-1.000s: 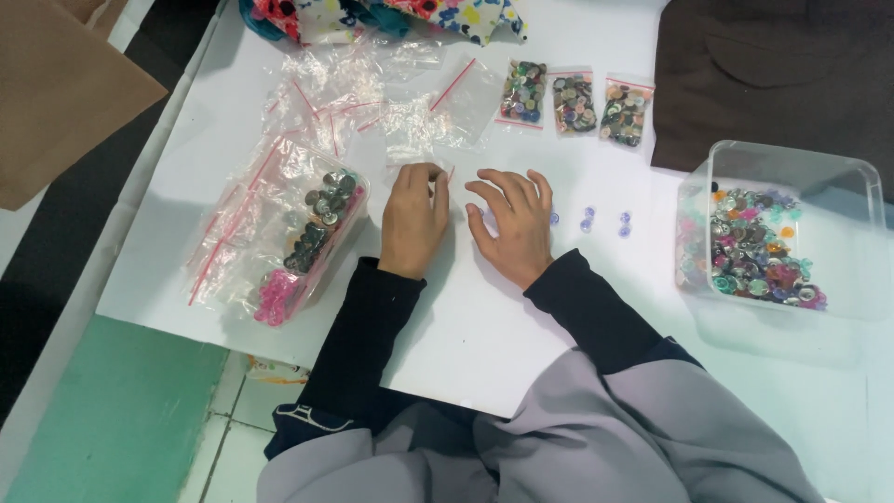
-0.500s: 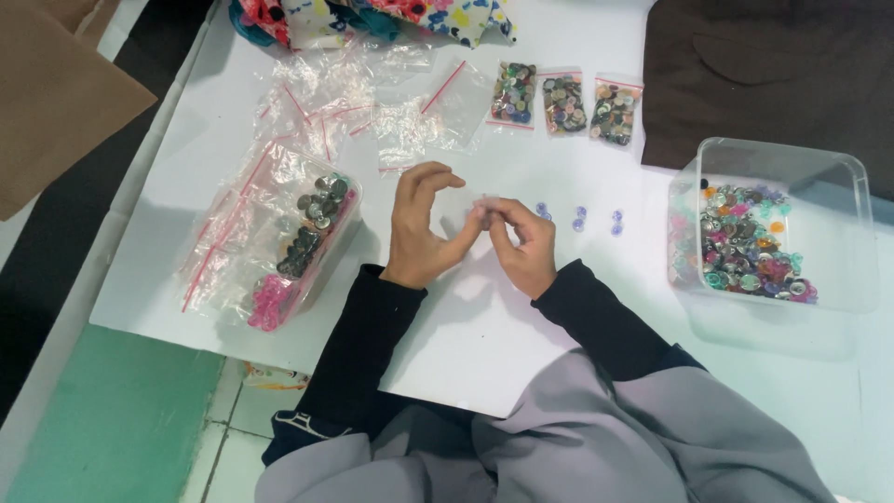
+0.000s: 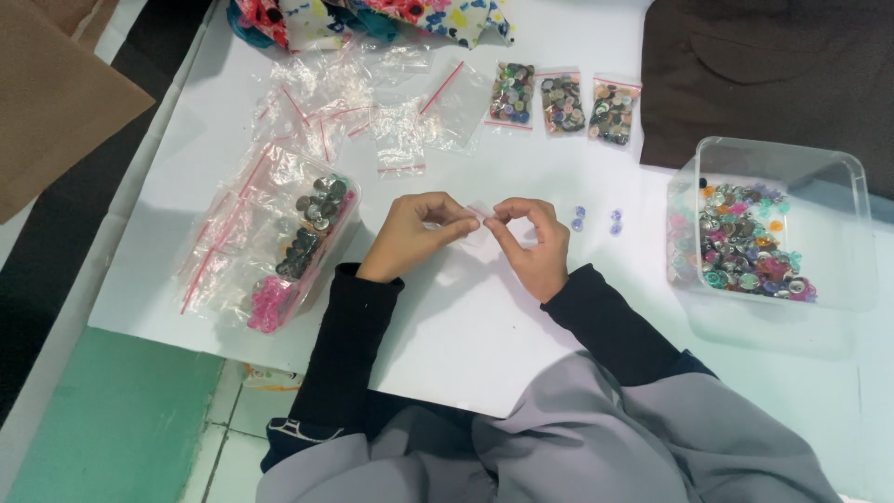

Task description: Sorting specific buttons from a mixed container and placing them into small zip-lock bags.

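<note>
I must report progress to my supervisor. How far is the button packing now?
Done: three small filled bags lie in a row at the table's far edge. In hand: both hands, left and right, hold one small clear bag. Left: a clear tub still holds many buttons, and empty bags wait.

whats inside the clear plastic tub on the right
The clear plastic tub holds a heap of small mixed-colour buttons piled toward its left and near side; the rest of its floor shows bare. Whatever lies beneath the top layer of the heap is covered.
</note>
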